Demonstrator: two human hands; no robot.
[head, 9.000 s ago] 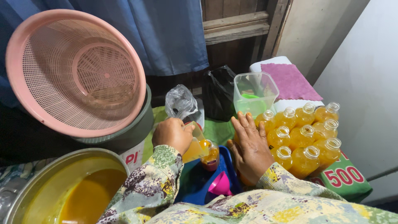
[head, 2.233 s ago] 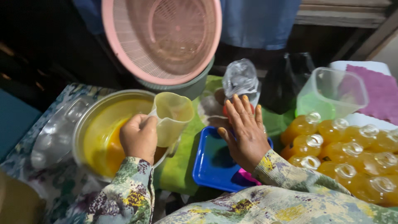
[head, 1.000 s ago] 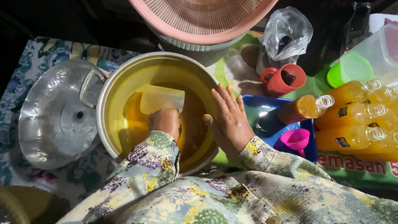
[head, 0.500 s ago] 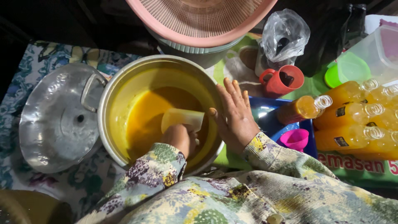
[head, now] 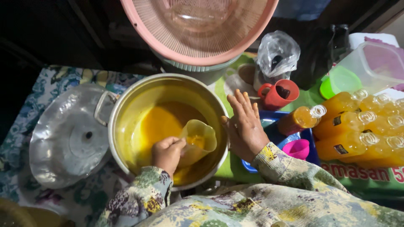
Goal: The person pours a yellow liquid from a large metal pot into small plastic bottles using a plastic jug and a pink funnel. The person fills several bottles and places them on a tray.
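Jug (head: 198, 141) of clear plastic sits tilted inside the big metal pot (head: 126, 109), partly filled with orange liquid; the left hand (head: 167, 153) has its fingers clenched on the handle. The right hand (head: 244, 124) lies flat, fingers spread and released, on the pot's rim. Beside it, on the blue tray (head: 311, 153), one uncapped bottle (head: 301, 120) leans half full. The filled bottles (head: 362, 126) lie stacked to the right, so, judging by this, most of the filling looks done.

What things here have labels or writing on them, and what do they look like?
Bottles: a row lying at the right, filled with orange liquid, each with a small dark label.
Printed sheet: under the bottles at lower right, green with big red lettering.
Clear plastic bag: behind the red cup, unlabelled.
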